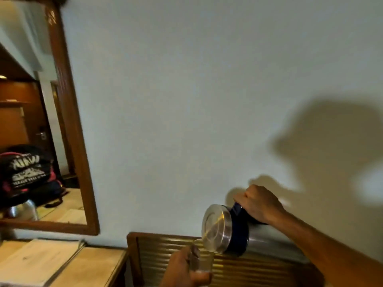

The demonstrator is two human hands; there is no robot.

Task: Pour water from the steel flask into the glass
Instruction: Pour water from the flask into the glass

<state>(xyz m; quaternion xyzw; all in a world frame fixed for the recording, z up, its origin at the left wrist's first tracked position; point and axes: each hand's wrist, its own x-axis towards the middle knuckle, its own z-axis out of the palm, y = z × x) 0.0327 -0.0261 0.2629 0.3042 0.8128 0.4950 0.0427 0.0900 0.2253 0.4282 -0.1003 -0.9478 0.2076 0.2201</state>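
Note:
The steel flask, shiny with a dark blue band and handle, lies tipped on its side, its steel top toward me and down to the left. My right hand is closed on the blue handle from above. A clear glass sits just under the flask's lower rim, upright and touching or nearly touching it. My left hand wraps the glass from the left, with the thumb below it. Whether water runs into the glass is too blurred to tell.
A wooden ribbed headboard or panel stands behind the glass. A light wooden table lies at the lower left. A wood-framed mirror hangs on the white wall at left, reflecting a dark bag and a steel vessel.

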